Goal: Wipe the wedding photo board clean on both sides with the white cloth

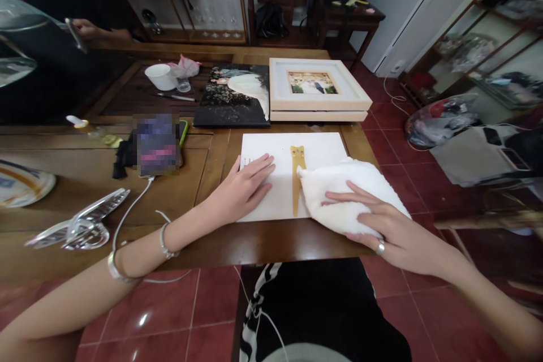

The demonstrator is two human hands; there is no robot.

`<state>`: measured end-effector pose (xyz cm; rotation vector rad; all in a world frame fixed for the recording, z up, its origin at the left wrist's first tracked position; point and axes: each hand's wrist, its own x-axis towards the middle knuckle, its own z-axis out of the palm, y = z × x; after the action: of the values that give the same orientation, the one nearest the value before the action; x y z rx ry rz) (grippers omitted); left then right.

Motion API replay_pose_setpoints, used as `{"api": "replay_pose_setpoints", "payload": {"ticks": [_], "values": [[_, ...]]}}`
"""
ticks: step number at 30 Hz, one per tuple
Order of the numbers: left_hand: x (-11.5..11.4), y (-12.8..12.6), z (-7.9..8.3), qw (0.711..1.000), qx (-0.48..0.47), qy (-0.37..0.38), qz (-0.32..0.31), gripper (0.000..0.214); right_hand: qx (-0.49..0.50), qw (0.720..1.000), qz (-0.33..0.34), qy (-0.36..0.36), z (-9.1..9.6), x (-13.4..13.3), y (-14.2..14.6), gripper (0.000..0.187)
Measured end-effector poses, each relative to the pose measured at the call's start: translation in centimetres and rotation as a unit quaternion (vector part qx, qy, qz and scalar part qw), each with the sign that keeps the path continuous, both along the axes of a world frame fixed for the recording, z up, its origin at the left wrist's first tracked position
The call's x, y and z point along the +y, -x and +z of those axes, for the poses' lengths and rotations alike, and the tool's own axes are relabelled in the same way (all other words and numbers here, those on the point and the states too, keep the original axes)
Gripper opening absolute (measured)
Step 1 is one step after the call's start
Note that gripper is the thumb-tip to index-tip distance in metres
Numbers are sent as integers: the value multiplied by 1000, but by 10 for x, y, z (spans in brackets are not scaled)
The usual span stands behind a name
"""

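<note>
A white flat board (271, 203), like a book or album cover, lies near the table's front edge. Down its middle runs a narrow tan strip (296, 186) with a cat-eared top; whether it is printed or a separate piece I cannot tell. My left hand (248, 186) rests flat on the board's left side, fingers stretched out and holding nothing. On the right, my right hand (382, 223) grips a bunched white towel (339, 181), which covers the board's right part and touches the strip.
Behind the board lie a dark photo panel (237, 96) and a pale framed photo (316, 110). Leftward are a phone (158, 144) on a white cable, a dropper bottle (95, 131), a silvery clip-like object (85, 226) and a white cup (160, 76). Across the table, a person's hand (87, 29) holds a phone.
</note>
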<state>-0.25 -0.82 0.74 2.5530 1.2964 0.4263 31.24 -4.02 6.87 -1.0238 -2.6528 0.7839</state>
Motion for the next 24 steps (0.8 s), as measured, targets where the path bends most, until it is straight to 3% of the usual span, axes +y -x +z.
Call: {"api": "replay_pose_setpoints", "payload": {"ticks": [5,10,14,18,24], "values": [[0,0,0,1000,0,2,0,41,-18,1000,-21,12,4,5,4,33],[0,0,1,1000,-3,6,0,41,-20,994,-105,24,-7,35,17,38],[0,0,1,1000,-5,9,0,42,36,989,-142,22,-10,65,36,45],[0,0,1,1000,-2,9,3,42,100,983,-152,-4,-15,90,57,44],[0,0,1,1000,4,2,2,41,105,987,-117,-44,-24,111,72,42]]}}
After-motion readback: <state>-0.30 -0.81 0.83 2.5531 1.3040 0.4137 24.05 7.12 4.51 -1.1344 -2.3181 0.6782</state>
